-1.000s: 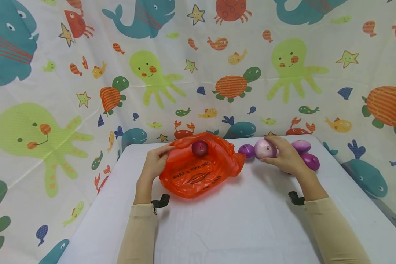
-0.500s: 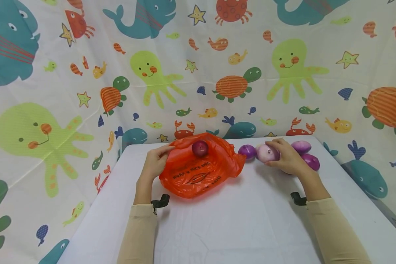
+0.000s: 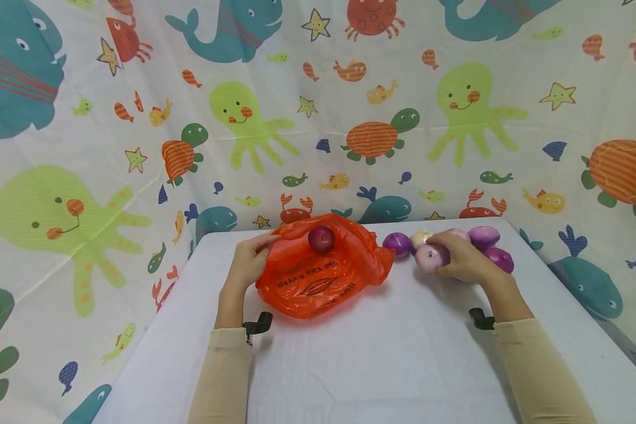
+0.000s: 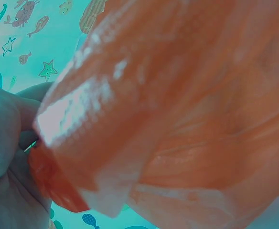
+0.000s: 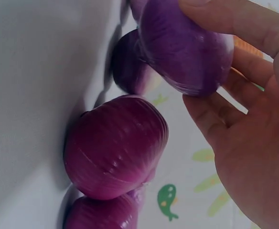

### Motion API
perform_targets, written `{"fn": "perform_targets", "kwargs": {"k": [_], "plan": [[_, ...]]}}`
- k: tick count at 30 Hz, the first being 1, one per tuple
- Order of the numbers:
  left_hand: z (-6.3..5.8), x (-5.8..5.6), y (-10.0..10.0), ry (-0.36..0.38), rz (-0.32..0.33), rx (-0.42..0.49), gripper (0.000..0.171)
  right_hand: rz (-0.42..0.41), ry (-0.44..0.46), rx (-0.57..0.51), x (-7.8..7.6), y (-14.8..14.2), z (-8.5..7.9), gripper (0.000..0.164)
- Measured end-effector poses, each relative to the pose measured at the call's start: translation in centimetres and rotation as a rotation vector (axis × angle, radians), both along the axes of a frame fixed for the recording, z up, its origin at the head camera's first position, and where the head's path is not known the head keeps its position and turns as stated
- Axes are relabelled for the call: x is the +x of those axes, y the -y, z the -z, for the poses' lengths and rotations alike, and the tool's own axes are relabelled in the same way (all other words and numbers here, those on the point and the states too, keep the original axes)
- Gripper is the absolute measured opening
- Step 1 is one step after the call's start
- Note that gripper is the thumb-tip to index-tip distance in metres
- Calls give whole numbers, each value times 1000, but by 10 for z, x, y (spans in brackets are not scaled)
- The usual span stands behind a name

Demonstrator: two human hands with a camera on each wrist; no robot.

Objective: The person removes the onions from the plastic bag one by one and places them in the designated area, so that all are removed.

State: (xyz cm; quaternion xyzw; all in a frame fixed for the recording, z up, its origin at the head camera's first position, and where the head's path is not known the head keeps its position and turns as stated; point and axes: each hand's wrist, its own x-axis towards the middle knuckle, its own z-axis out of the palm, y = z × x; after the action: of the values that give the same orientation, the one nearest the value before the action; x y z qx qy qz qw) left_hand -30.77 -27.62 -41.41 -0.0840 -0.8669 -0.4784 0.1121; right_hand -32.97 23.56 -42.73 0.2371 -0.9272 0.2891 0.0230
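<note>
My left hand (image 3: pixel 250 259) pinches the left edge of a thin red plastic bag (image 3: pixel 318 288), printed with dark lettering. In the left wrist view the bag (image 4: pixel 187 109) fills most of the picture beside the thumb. One dark red onion (image 3: pixel 321 238) shows at the bag's upper part. My right hand (image 3: pixel 463 259) grips a purple-and-white onion (image 3: pixel 431 259) between thumb and fingers, at the front of a group of onions. The right wrist view shows this held onion (image 5: pixel 187 52) close to a darker one (image 5: pixel 129 62); whether its underside touches the table is hidden.
Left of the held onion sit a purple onion (image 3: pixel 397 244) and a pale one (image 3: pixel 420 238). More purple onions (image 3: pixel 484 236) lie behind and right of my right hand, including a magenta one (image 5: pixel 115 148). A white cloth covers the table (image 3: pixel 360 365); a patterned curtain (image 3: pixel 318 118) hangs behind.
My right hand has drawn the onion slightly nearer and right, uncovering a pale onion behind it and another beyond the fingers. Left hand and bag look unchanged.
</note>
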Motion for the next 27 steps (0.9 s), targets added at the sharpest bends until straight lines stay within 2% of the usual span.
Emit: {"fn": "perform_targets", "kwargs": {"k": [6,14,27], "plan": [[0,0,0,11,-4,-1,35,9,28,42,0,-1,2,73],[0,0,0,14,-6,-1,35,36,109,77,1,0,4,75],[-1,0,1,-7,-8,-25,36,39,134,106,0,3,8,77]]}}
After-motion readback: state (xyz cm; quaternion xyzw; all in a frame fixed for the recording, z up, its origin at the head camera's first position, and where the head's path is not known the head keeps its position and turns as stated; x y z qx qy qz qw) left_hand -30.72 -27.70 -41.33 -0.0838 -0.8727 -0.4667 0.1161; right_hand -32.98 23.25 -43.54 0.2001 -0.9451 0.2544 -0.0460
